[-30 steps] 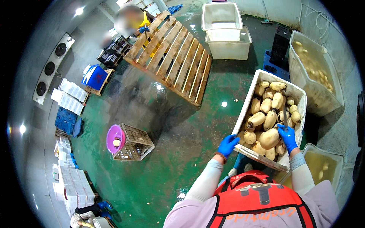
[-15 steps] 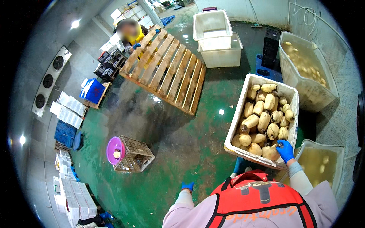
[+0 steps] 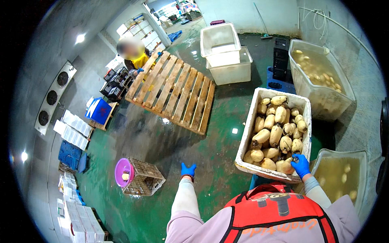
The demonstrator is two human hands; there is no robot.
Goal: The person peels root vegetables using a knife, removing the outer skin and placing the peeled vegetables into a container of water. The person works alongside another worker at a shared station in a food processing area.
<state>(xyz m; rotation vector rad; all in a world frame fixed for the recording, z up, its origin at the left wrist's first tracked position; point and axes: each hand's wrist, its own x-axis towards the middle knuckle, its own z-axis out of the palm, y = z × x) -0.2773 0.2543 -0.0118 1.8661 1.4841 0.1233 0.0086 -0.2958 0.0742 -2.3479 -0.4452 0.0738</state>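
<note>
A white foam box (image 3: 244, 139) full of pale, dark-ended lotus root pieces (image 3: 275, 135) stands in front of me on the right. At its near right corner, my right hand (image 3: 300, 164), in a blue glove, has its fingers closed round the dark end of a lotus root (image 3: 286, 166). That piece lies among the others in the box. My left hand (image 3: 188, 169), also blue-gloved, is stretched out over the green floor with its fingers apart and nothing in it. It is nearest to a brown plastic crate (image 3: 142, 178) on the floor.
A purple basin (image 3: 122, 171) holding a pale piece adjoins the crate. Ahead, a person (image 3: 138, 60) holds a tilted wooden pallet (image 3: 172, 91). White tubs (image 3: 229, 73) stand beyond. Water-filled tubs (image 3: 324, 97) with roots line the right side, one (image 3: 340, 174) beside my right arm.
My left hand has reached forward and left, its fingers now spread. My right hand stays at the same lotus root. The pallet has shifted slightly, and the view has tilted a little.
</note>
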